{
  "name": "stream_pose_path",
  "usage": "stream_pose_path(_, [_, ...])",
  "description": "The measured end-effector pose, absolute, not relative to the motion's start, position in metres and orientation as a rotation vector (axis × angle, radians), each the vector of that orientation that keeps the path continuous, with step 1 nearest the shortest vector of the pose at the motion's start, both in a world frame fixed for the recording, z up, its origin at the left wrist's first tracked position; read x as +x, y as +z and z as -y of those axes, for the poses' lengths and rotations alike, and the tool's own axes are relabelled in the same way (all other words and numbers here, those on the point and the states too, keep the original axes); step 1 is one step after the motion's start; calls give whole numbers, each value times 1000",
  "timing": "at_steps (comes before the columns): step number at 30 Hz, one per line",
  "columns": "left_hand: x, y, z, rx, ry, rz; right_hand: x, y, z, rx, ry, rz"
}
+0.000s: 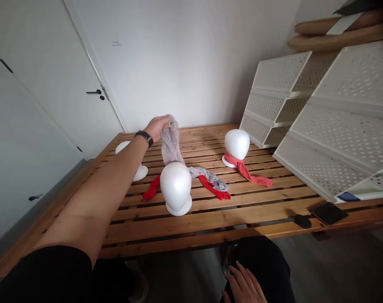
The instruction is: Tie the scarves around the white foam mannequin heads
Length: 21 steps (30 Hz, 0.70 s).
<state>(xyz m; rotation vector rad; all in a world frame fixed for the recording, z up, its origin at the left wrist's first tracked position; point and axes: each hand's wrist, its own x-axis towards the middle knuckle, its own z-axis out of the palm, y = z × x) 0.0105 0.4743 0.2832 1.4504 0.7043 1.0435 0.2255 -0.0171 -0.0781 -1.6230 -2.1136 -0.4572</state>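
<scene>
My left hand (pixel 161 125) is raised over the slatted table, its fingers closed on one end of a grey scarf (pixel 171 145). The scarf hangs down behind a white foam head (pixel 175 185), and more grey cloth lies to the right of that head. A red scarf (pixel 152 188) lies behind the same head, its ends showing on both sides. Low in the view, my right hand (pixel 245 284) rests on my dark-trousered knee with fingers stretched out, holding nothing.
On the right a second foam head (pixel 237 144) wears a coral scarf (pixel 251 174) round its neck. My left forearm partly covers a third foam head (pixel 141 172). White perforated bins (pixel 343 126) stand along the right side. A black flat object (pixel 328 213) lies near the front edge of the wooden table (pixel 210 221).
</scene>
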Motion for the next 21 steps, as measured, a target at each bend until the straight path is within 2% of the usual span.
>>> stream_pose_path(5, [102,356,-423,1603,807,-494,223,-75,21,-1657,-262,2060])
stream_pose_path(8, [132,379,-389,1706,697,-484,224,-45,17,-1729,6,1814])
stream_pose_path(11, [143,386,-353,1745,588,-453,238,21,-3,-1731,150,1421])
stream_pose_path(17, [143,375,-266,1763,236,-370,273,186,-99,-1266,-41,1172])
stream_pose_path(19, [142,372,-237,1767,124,-267,275,213,-127,-1062,119,1256])
stream_pose_path(21, [138,371,-211,1771,29,-153,267,218,-139,-910,457,1398])
